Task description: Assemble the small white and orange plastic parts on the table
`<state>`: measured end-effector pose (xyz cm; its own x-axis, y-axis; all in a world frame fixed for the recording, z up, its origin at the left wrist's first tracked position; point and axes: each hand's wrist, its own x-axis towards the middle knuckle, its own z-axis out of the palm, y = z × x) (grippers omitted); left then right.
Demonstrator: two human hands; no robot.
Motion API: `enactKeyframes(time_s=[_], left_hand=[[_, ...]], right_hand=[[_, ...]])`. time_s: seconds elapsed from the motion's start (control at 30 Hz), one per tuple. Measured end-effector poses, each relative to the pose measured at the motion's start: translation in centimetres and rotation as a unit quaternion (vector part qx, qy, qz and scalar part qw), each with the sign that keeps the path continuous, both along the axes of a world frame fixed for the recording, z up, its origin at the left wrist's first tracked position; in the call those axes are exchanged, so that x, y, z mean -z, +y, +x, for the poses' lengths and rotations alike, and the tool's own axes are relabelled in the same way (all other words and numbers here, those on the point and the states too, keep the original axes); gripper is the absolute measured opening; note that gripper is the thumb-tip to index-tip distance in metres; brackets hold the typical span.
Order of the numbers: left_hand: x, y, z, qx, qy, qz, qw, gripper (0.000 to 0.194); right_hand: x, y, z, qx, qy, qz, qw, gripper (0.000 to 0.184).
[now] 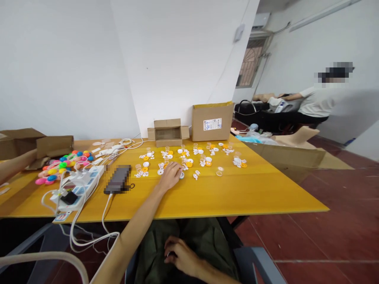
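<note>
My left hand (pixel 171 176) reaches over the yellow table with its fingers bent and close together among small parts. What its fingertips hold, if anything, is hidden. Right beside them lies a round white piece with a bluish edge (pixel 181 176). My right hand (pixel 181 252) rests over my lap below the table edge, its fingers curled round a small dark, shiny thing (pixel 170 254) too unclear to name. To the right of my left hand are a few white pieces with dark holes (pixel 196 174) and a clear round cup (pixel 219 171).
Several groups of clear cups, white discs and orange rings (pixel 206 161) stand across the yellow table (pixel 237 193). Behind are an open small carton (pixel 168 135) and a taller box (pixel 212 122). Left lie a phone (pixel 118 179), a power strip (pixel 85 189) and colourful toys (pixel 66 165). Another person sits right.
</note>
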<state>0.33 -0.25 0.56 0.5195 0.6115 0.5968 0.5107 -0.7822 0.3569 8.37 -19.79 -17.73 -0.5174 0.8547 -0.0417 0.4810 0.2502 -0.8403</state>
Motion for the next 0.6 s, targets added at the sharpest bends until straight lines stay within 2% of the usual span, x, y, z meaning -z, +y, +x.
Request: enactKeyframes(time_s=[0.13, 0.2, 0.27, 0.33, 0.43, 0.53, 0.6], left_hand=[[-0.1, -0.2, 0.0, 0.005, 0.003, -0.021, 1.000, 0.018], [-0.2, -0.4, 0.0, 0.012, 0.001, -0.033, 0.999, 0.017], [-0.4, -0.5, 0.0, 0.018, 0.002, -0.047, 0.999, 0.015], [-0.6, -0.7, 0.1, 0.022, 0.006, -0.061, 0.998, 0.013], [-0.8, -1.0, 0.0, 0.026, 0.011, -0.077, 0.997, 0.011], [-0.8, -1.2, 0.0, 0.028, 0.024, -0.083, 0.996, 0.014], [-0.8, -1.2, 0.0, 0.027, 0.039, -0.086, 0.995, 0.018]], right_hand=[[0.0, -0.2, 0.1, -0.009, 0.039, 0.024, 0.999, 0.013], [-0.9, -0.5, 0.3, -0.029, 0.047, 0.057, 0.997, 0.015], [-2.5, -0.8, 0.4, -0.056, 0.052, 0.107, 0.991, 0.017], [-5.0, -1.2, 0.5, -0.080, 0.067, 0.174, 0.979, 0.015], [-9.8, -1.2, 1.5, -0.081, 0.087, 0.284, 0.951, 0.017], [-14.9, 0.1, 4.2, -0.016, 0.078, 0.362, 0.929, 0.020], [-17.3, 2.0, 6.8, 0.044, 0.051, 0.396, 0.916, 0.021]])
